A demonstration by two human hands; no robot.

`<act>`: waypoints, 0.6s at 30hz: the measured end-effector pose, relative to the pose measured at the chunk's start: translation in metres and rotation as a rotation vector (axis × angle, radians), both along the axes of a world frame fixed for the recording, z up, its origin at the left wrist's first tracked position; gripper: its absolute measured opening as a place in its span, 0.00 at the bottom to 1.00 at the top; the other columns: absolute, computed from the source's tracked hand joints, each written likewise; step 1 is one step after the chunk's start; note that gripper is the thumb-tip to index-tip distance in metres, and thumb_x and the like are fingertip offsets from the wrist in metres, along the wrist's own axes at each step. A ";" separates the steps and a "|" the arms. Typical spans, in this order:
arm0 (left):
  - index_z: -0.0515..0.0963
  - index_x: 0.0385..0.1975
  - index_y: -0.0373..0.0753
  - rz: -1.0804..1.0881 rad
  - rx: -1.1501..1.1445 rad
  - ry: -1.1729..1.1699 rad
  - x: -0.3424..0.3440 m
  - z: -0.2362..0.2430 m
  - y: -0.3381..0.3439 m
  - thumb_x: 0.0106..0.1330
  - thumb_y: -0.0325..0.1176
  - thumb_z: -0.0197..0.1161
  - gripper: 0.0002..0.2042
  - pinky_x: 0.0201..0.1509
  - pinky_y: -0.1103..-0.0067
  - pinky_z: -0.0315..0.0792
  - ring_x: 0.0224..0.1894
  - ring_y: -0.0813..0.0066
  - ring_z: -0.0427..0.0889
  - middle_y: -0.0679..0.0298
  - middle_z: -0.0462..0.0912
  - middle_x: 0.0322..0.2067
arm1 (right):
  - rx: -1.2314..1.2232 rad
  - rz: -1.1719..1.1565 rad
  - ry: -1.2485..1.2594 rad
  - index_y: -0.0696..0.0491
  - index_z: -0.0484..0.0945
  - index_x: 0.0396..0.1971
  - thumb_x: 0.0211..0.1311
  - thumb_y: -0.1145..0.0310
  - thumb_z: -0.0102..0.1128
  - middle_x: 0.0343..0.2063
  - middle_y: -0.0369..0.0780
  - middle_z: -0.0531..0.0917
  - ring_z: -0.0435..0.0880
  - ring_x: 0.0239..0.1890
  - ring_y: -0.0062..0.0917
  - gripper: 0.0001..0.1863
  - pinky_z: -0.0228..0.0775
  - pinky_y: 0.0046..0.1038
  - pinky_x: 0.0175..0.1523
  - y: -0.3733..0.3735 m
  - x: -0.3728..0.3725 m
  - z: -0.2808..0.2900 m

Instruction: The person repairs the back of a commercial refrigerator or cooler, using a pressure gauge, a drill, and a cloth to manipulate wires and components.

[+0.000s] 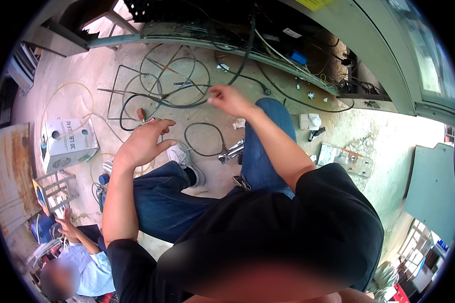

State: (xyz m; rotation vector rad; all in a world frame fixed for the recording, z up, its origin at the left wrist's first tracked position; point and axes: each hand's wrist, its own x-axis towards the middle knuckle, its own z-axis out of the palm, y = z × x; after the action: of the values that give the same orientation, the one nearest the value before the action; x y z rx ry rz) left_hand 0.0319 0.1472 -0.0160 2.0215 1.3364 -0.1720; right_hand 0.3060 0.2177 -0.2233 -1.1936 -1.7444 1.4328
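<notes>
My right hand (pixel 230 102) is closed at the thick black hose (pixel 243 64), its fingers curled where the hose passes. That hose runs up into the dark opening of the metal cabinet and loops leftward over the floor. My left hand (pixel 145 141) is open, palm down, with fingers stretched and thumb apart. Just beyond its knuckles lie a small reddish-brown block (pixel 140 113) and the hose's bend; whether the hand touches them I cannot tell. Between my legs rest a smaller loop of black hose (pixel 186 135) and a shiny metal tool (pixel 231 152), partly hidden by my knee.
A thin metal rod frame (pixel 109 96) and coiled wire spread across the floor ahead. The metal cabinet (pixel 384 55) stands far and right. A white carton (pixel 71 144) and a small stool (pixel 56 189) are at left. Another person (pixel 93 270) sits lower left. A rusty plate (pixel 345 159) lies right.
</notes>
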 end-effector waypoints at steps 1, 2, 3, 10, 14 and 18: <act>0.76 0.59 0.37 0.011 -0.010 -0.011 0.001 -0.002 0.002 0.65 0.34 0.69 0.23 0.57 0.65 0.76 0.52 0.55 0.84 0.51 0.85 0.45 | 0.015 -0.156 -0.026 0.59 0.83 0.50 0.65 0.60 0.67 0.36 0.46 0.89 0.89 0.38 0.34 0.20 0.79 0.33 0.44 0.009 0.017 0.010; 0.76 0.60 0.36 0.018 -0.022 -0.026 0.003 -0.002 0.004 0.65 0.33 0.69 0.23 0.57 0.66 0.76 0.52 0.55 0.84 0.51 0.85 0.45 | 0.028 -0.317 -0.056 0.59 0.84 0.48 0.65 0.61 0.67 0.36 0.46 0.89 0.89 0.38 0.33 0.19 0.78 0.33 0.44 0.016 0.037 0.017; 0.76 0.60 0.36 0.012 -0.028 -0.023 0.007 0.000 0.005 0.65 0.33 0.69 0.23 0.57 0.66 0.76 0.52 0.57 0.84 0.52 0.85 0.45 | 0.043 -0.430 -0.085 0.59 0.84 0.46 0.65 0.61 0.66 0.36 0.46 0.89 0.89 0.38 0.32 0.17 0.79 0.32 0.44 0.022 0.058 0.015; 0.77 0.60 0.37 0.035 -0.086 -0.007 -0.003 -0.020 0.007 0.67 0.39 0.69 0.23 0.57 0.67 0.76 0.50 0.56 0.84 0.52 0.86 0.44 | 0.318 -0.776 -0.205 0.56 0.86 0.41 0.61 0.65 0.68 0.36 0.45 0.88 0.89 0.39 0.35 0.13 0.80 0.35 0.46 0.072 0.105 -0.016; 0.77 0.60 0.37 0.047 -0.112 -0.013 0.004 -0.021 0.016 0.69 0.40 0.68 0.23 0.66 0.65 0.68 0.50 0.57 0.85 0.53 0.86 0.43 | 0.387 -0.750 -0.271 0.57 0.85 0.42 0.57 0.64 0.71 0.35 0.45 0.89 0.89 0.39 0.39 0.16 0.80 0.37 0.48 0.099 0.098 -0.028; 0.76 0.61 0.37 0.024 -0.091 -0.026 0.005 -0.024 0.018 0.69 0.40 0.68 0.24 0.75 0.61 0.53 0.51 0.57 0.85 0.53 0.86 0.43 | 0.239 -0.717 -0.243 0.58 0.85 0.43 0.57 0.63 0.72 0.34 0.46 0.90 0.90 0.38 0.39 0.17 0.80 0.36 0.47 0.118 0.087 -0.014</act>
State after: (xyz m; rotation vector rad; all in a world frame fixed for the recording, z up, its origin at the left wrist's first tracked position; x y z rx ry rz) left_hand 0.0373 0.1652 -0.0403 1.9246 1.3127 -0.1920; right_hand 0.3928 0.3357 -0.2371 -1.6740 -1.3563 0.6611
